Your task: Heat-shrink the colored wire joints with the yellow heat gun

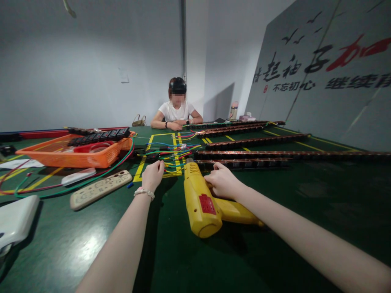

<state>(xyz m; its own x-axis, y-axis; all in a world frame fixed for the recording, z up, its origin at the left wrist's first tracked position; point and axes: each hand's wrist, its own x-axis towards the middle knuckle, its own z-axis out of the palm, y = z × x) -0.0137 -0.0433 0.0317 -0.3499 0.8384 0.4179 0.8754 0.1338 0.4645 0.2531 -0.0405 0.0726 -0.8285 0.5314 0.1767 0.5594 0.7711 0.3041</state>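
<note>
Green, yellow-taped tabletop (pixel 171 252) before us | long, black, copper-edged strips (pixel 250 155) across its far right | yellow plastic heat gun (pixel 198 195) on it, beside our right hand (pixel 224 182) | our left hand (pixel 153 176) near thin multicoloured wires (pixel 171 165) | both hands' fingers curled; grip: we cannot tell

Yellow heat gun (pixel 195 195) (red patch on body) on its side, nozzle pointing away, handle to R. Multicol. wires (pixel 161 153) bunched L of nozzle, at ends of long blk strips (pixel 244 163).

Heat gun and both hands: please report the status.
Left hand curled beside wires; grip unclear. Right hand beside heat gun; contact unclear. Heat gun between hands, nozzle toward wires.
</note>
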